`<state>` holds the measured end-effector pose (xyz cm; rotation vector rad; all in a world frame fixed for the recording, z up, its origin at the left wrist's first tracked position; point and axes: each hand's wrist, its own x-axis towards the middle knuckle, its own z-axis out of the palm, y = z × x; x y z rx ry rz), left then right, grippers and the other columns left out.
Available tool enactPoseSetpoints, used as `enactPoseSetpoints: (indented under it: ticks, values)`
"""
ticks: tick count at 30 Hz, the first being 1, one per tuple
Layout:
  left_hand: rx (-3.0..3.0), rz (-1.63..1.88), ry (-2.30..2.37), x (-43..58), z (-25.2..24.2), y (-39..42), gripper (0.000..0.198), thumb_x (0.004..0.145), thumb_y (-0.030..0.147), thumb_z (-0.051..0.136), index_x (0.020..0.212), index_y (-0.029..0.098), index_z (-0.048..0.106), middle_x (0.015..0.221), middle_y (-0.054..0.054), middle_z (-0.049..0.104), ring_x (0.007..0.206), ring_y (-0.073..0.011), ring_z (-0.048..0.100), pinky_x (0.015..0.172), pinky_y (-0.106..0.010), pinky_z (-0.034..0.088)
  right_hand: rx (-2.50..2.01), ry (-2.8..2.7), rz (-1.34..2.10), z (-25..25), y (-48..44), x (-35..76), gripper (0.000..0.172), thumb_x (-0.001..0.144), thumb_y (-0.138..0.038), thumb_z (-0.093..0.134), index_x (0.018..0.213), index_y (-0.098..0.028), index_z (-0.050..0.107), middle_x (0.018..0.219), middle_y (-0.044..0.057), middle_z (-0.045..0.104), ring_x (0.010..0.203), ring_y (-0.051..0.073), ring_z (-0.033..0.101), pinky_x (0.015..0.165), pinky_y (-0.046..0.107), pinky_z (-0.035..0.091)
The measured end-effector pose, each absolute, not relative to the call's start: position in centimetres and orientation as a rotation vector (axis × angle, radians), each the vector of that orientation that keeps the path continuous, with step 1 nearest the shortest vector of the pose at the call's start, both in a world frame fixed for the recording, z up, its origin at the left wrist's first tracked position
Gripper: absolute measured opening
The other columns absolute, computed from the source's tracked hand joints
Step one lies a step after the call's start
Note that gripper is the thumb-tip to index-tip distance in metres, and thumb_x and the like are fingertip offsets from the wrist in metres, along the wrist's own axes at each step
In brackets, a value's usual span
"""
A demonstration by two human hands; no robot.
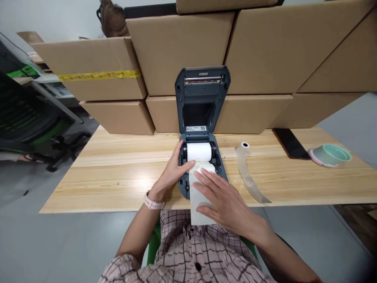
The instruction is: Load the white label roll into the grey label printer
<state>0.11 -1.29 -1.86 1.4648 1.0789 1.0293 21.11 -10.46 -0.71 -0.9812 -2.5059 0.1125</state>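
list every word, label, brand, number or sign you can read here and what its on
No text can be read for certain.
Yellow tape on the cardboard box at left: reddish marks, too blurred to read.
White label near the hinge of the open printer: fine print and a square code, too small to read.
Small label near the top of the raised lid: too small to read.

Pale pink garment (pixel 176 255) in dark checks, dark round button (pixel 198 267), pink wristband (pixel 153 203) on the left.
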Motion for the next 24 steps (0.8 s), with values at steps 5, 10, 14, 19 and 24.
enactPoseSetpoints:
  ticks: [5, 10, 14, 19, 24]
  values:
    - [1.83, 1.019, 1.22, -0.2, -0.8, -4.7, 0.085, 0.089, 0.041, 0.076, 0.162, 0.034, 0.032, 0.177, -0.006, 0.007, 0.164, -0.0342, 0.002, 0.132, -0.06, 0.007, -0.895, -2.504, 0.372, 1.6, -10.3, 23.3, 0.055, 0.099, -0.054, 0.059, 0.146, -0.026, 0.055, 0.155, 0.009, 0.057, 0.147, 0.029, 0.05, 0.116, 0.055, 0.052]
    - [2.413, 0.822, 1.025, -0.2, -0.4, -10.2, 0.069, 0.095, 0.034, 0.068, 0.158, 0.037, 0.04, 0.161, -0.007, 0.049, 0.156, -0.0323, 0.036, 0.131, -0.066, 0.004, -0.945, -1.941, 0.285, 6.9, -4.0, 27.1, 0.03, 0.103, -0.039, 0.058, 0.131, -0.032, 0.067, 0.133, 0.003, 0.073, 0.126, 0.024, 0.067, 0.113, 0.048, 0.053]
    - [2.496, 0.889, 1.033, 0.1, -1.2, -12.4, 0.07, 0.096, 0.027, 0.065, 0.16, 0.033, 0.037, 0.155, -0.008, 0.057, 0.15, -0.0303, 0.046, 0.131, -0.065, 0.016, -1.001, -1.633, 0.434, 9.8, 6.3, 27.1, 0.051, 0.107, -0.059, 0.041, 0.149, -0.03, 0.048, 0.157, 0.006, 0.054, 0.144, 0.023, 0.052, 0.123, 0.047, 0.04]
    - [2.456, 0.965, 1.055, -0.2, -1.6, -13.0, 0.057, 0.095, 0.021, 0.066, 0.149, 0.032, 0.053, 0.148, -0.008, 0.063, 0.144, -0.0306, 0.054, 0.128, -0.066, 0.025, -0.916, -1.733, 0.832, 11.5, 13.4, 24.4, 0.081, 0.104, -0.064, -0.009, 0.154, -0.022, 0.039, 0.146, 0.001, 0.061, 0.143, 0.025, 0.052, 0.117, 0.045, 0.042]
    - [2.033, 1.302, 1.18, -0.6, -1.1, -13.4, 0.028, 0.097, 0.018, 0.061, 0.117, 0.034, 0.074, 0.121, 0.0, 0.078, 0.121, -0.0255, 0.071, 0.114, -0.057, 0.05, -0.942, -1.77, 0.534, 9.8, 5.8, 24.1, 0.071, 0.102, -0.075, 0.012, 0.146, -0.034, 0.049, 0.149, 0.001, 0.058, 0.143, 0.025, 0.052, 0.121, 0.05, 0.042]
